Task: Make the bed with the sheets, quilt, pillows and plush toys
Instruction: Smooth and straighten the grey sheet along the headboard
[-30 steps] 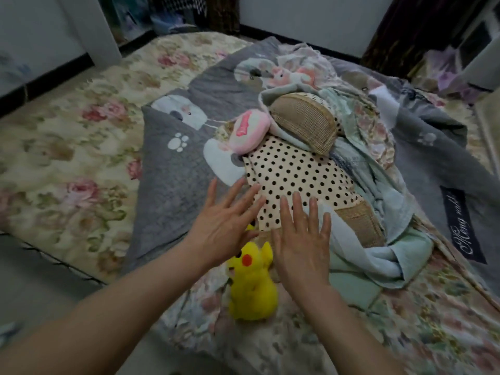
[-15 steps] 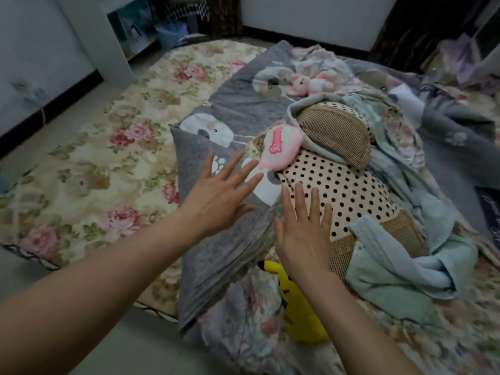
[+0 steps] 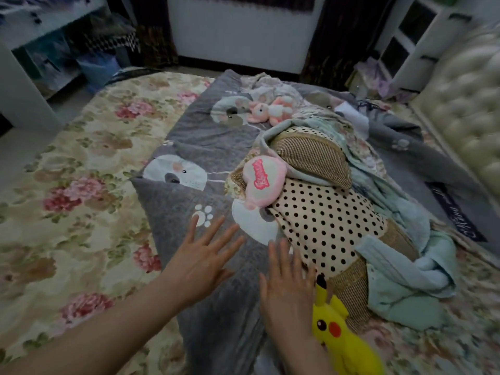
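A grey quilt (image 3: pixel 189 147) with cartoon animal faces lies crumpled along the middle of the bed. On it are a polka-dot pillow (image 3: pixel 324 226), a brown woven pillow (image 3: pixel 313 155), a pink plush (image 3: pixel 263 177) and a pink-and-white plush toy (image 3: pixel 270 110). A yellow plush toy (image 3: pixel 341 331) lies at the near edge. My left hand (image 3: pixel 203 261) hovers with fingers spread over the quilt's folded corner. My right hand (image 3: pixel 286 288) is flat and open beside the polka-dot pillow and the yellow toy.
The floral sheet (image 3: pixel 81 198) covers the bed's left side. A pale blue-green blanket (image 3: pixel 405 266) is bunched at the right. A tufted cream headboard (image 3: pixel 465 104) stands far right. White shelving (image 3: pixel 414 36) and a desk (image 3: pixel 27 63) stand beyond the bed.
The camera has lifted, showing more of the room. Both hands have shifted left from the polka-dot pillow onto the grey quilt, still spread open. The yellow toy now shows to the right of my right wrist.
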`<state>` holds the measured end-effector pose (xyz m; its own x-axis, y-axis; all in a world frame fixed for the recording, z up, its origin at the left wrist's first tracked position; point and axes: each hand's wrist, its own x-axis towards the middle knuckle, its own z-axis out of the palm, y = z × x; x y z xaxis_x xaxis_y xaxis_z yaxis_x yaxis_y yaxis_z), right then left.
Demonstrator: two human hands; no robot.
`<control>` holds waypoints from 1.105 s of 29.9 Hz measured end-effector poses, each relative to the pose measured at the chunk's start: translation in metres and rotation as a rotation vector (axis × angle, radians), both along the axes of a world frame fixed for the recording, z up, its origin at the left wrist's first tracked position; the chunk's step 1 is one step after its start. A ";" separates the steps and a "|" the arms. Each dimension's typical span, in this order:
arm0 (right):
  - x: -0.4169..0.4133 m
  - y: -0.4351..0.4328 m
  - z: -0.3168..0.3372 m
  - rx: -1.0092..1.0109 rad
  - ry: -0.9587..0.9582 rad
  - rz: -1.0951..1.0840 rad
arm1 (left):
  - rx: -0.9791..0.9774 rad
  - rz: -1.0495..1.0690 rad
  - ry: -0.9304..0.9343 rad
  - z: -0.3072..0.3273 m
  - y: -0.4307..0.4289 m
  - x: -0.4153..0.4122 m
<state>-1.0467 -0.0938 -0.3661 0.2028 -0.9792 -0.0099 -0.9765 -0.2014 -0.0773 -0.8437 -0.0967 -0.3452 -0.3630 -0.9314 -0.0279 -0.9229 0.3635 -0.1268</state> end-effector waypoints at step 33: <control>0.065 -0.150 -0.152 0.160 0.098 -0.335 | 0.121 -0.192 -0.163 -0.174 -0.241 -0.005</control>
<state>-0.9813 -0.2433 -0.5180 -0.1381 -0.9755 -0.1715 -0.9904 0.1375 0.0155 -0.8487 -0.3373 -0.5190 -0.5138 -0.8325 -0.2072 -0.8070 0.5509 -0.2125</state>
